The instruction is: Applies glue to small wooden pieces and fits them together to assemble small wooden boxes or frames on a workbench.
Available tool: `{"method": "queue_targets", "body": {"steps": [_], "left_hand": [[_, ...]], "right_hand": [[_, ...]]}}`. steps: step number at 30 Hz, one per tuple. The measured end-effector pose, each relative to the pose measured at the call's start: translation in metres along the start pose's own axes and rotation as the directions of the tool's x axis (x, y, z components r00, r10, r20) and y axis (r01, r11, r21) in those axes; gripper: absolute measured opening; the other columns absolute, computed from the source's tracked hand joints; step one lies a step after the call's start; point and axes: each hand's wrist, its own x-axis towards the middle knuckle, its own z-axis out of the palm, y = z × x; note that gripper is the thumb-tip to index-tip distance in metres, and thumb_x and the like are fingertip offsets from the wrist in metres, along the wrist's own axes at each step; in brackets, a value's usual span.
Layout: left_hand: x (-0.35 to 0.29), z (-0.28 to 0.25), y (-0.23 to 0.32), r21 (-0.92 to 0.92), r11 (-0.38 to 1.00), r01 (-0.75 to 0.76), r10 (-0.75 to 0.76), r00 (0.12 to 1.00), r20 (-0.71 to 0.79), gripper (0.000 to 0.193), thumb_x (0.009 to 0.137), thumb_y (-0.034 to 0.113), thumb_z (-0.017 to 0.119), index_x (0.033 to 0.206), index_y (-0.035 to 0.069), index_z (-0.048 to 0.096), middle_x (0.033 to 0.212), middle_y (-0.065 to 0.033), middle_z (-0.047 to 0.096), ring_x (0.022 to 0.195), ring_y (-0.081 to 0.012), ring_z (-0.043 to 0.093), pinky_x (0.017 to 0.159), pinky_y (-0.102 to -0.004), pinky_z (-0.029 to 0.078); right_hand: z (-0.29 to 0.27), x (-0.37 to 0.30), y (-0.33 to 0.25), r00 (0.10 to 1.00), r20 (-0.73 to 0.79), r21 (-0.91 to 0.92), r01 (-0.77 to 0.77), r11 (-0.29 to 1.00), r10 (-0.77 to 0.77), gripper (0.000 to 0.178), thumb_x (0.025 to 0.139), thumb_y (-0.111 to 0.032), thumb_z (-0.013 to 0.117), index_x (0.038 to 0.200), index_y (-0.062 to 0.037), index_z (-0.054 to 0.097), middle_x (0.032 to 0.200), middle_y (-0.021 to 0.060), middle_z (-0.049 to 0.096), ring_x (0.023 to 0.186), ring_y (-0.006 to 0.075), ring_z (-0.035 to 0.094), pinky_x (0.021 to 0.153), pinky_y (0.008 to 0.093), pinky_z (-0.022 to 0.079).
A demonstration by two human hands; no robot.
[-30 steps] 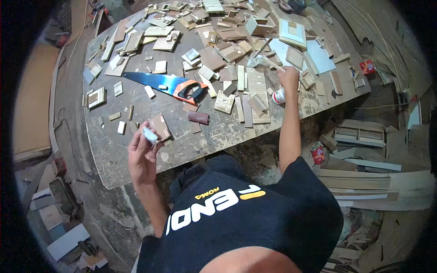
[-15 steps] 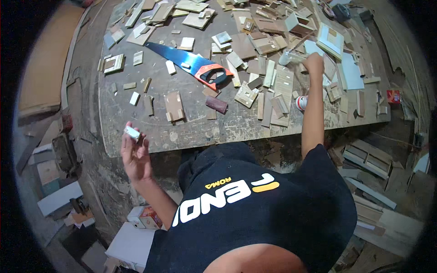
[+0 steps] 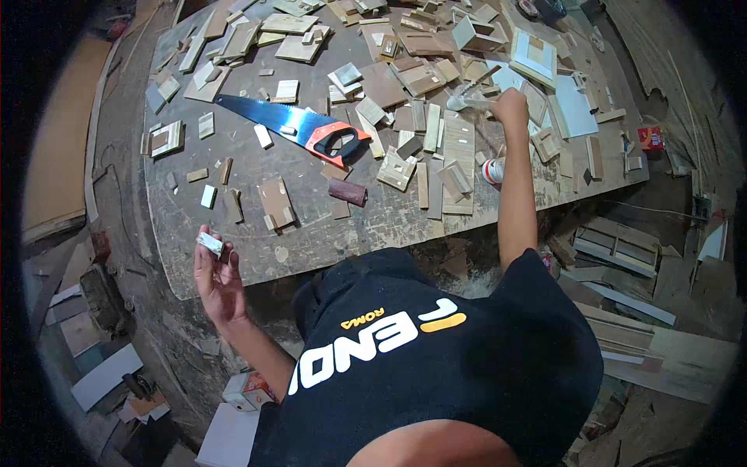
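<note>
Block (image 3: 209, 244) is whitish, small, oblong; left hand (image 3: 219, 284) pinches it, fingers half curled. Right hand (image 3: 510, 107) grips pale-handled hammer-like tool (image 3: 478, 103).

The worn tabletop (image 3: 342, 237) bears wood scraps (image 3: 420, 74), crowded densest toward its far edge. A handsaw (image 3: 307, 124) lies left of centre; a dark red block (image 3: 347, 192) sits nearer the near edge, and a can (image 3: 492, 171) rests farther right.
</note>
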Motion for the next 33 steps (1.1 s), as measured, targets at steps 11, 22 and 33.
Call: {"method": "queue_targets", "body": {"steps": [11,22,33], "left_hand": [[0.025,-0.004,-0.006,0.081,0.996,-0.037,0.044,0.995,-0.086,0.035,0.093,0.008,0.060,0.124,-0.005,0.055,0.107,-0.0110,0.065,0.091,-0.0168,0.066,0.080,-0.0298,0.057],[0.037,-0.051,0.001,0.211,0.977,-0.021,0.075,0.965,-0.251,0.026,0.090,0.012,0.066,0.112,-0.001,0.063,0.096,-0.0071,0.067,0.080,-0.0130,0.065,0.072,-0.0286,0.056],[0.080,-0.090,0.003,0.351,0.934,0.062,-0.004,0.986,-0.165,0.022,0.090,0.016,0.066,0.104,-0.001,0.066,0.094,-0.0060,0.067,0.081,-0.0134,0.064,0.074,-0.0283,0.054]], "right_hand": [[0.034,0.051,-0.037,0.968,0.138,-0.271,0.239,0.933,-0.208,0.039,0.066,-0.027,0.077,0.097,-0.0051,0.070,0.101,0.0198,0.069,0.094,0.0345,0.068,0.078,0.0452,0.055],[-0.025,-0.008,-0.087,0.971,-0.128,-0.346,0.148,0.926,-0.203,0.070,0.064,-0.060,0.076,0.111,-0.0097,0.066,0.114,0.0138,0.065,0.109,0.0361,0.058,0.094,0.0524,0.043],[0.083,-0.215,-0.232,0.853,0.182,0.665,0.260,0.700,-0.490,0.038,0.078,-0.031,0.074,0.102,-0.0020,0.069,0.081,0.0158,0.068,0.074,0.0283,0.065,0.067,0.0359,0.051]]}}
